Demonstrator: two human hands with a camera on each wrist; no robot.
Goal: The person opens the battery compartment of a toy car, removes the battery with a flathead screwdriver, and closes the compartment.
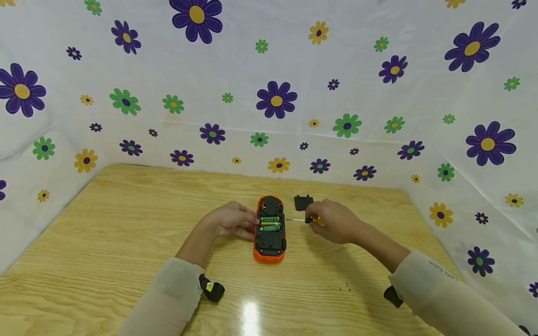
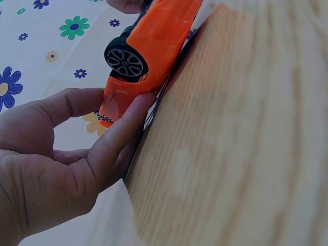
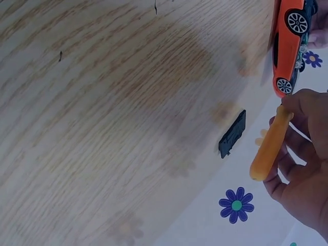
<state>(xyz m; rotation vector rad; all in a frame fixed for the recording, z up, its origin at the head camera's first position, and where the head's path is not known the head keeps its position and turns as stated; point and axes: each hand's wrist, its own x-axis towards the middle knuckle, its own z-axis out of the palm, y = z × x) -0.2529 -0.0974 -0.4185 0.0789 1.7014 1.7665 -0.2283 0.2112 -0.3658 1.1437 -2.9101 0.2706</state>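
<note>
An orange toy car (image 1: 270, 257) lies upside down on the table, its black underside showing. Green batteries (image 1: 270, 228) sit in the uncovered compartment at its middle. My left hand (image 1: 232, 220) holds the car by its left side; thumb and fingers grip the orange body (image 2: 164, 31) in the left wrist view. To the right of the car, my right hand (image 1: 338, 222) grips a screwdriver (image 3: 270, 146) by its orange-yellow handle. Its metal shaft points left, the tip close to the car's right side by the batteries. Beyond this hand lies a black battery cover (image 1: 302, 202).
The wooden table (image 1: 138, 252) carries a few small dark specks (image 1: 346, 284) at the front right. A white flowered cloth (image 1: 235, 70) rises behind the table and at both sides.
</note>
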